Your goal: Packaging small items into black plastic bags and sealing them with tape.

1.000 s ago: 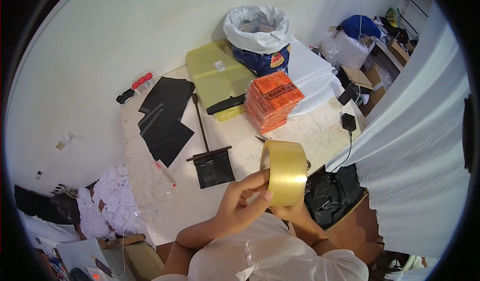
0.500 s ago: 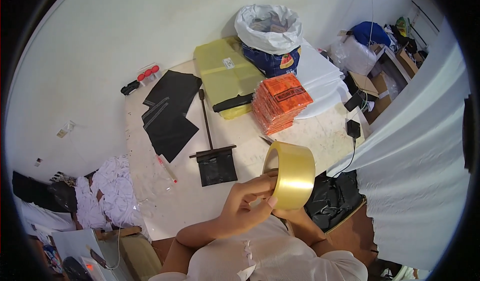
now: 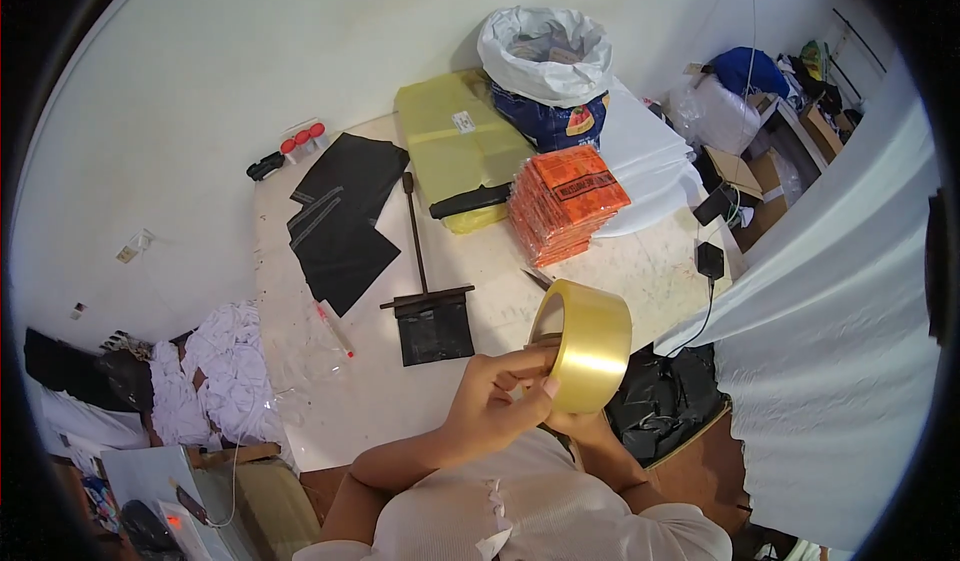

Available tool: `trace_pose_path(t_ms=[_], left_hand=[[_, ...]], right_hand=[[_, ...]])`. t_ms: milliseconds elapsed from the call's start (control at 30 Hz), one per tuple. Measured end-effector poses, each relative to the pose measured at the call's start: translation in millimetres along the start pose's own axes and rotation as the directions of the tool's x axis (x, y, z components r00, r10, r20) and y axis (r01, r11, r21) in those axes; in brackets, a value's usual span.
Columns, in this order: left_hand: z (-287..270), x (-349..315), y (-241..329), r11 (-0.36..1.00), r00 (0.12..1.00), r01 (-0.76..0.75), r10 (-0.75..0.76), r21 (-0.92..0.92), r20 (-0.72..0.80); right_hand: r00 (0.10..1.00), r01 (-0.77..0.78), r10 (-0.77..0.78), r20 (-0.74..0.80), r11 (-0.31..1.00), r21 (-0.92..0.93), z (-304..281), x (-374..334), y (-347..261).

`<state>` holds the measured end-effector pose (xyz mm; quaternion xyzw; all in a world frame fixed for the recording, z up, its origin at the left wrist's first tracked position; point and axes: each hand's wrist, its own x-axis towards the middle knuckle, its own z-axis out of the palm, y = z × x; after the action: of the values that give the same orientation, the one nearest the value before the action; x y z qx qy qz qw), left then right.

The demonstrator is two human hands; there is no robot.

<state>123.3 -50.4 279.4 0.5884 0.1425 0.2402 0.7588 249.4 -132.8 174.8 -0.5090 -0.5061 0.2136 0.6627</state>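
A wide roll of glossy yellowish packing tape (image 3: pixel 592 353) is held up in front of my chest, above the table's near edge. My left hand (image 3: pixel 500 391) is closed on its left rim, with fingers reaching into the core and the thumb against the edge. Behind and below the roll, my right hand (image 3: pixel 580 425) grips its underside; most of those fingers are hidden by the tape. Just beyond the roll, a dark pointed blade tip (image 3: pixel 536 279) shows on the table. A stack of orange packets in clear wrap (image 3: pixel 566 206) stands farther back.
On the white table (image 3: pixel 350 411) lie black flat pieces (image 3: pixel 345 221), a dark rod with a crossbar (image 3: pixel 417 241) over a black pouch (image 3: pixel 435 333), and a red-tipped pen (image 3: pixel 336 329). Yellow packs (image 3: pixel 460 146) and a lined sack (image 3: pixel 548 101) stand behind. A white curtain (image 3: pixel 830 361) hangs right.
The view has shifted slightly. Both hands keep the tape roll in nearly the same place, with no visible change in grip.
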Motion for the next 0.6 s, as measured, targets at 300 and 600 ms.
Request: trace_pose_path(t_ms=[300, 600], left_hand=[[-2, 7, -15, 0.996, 0.995, -0.061, 0.056, -0.059, -0.083], [-4, 11, -23, 0.938, 0.997, -0.067, 0.047, -0.34, -0.067]], right_hand=[[0.975, 0.213, -0.224, -0.003, 0.933, -0.291, 3, 13, -5], [0.999, 0.019, -0.024, -0.027, 0.986, -0.165, -7, 8, 13]])
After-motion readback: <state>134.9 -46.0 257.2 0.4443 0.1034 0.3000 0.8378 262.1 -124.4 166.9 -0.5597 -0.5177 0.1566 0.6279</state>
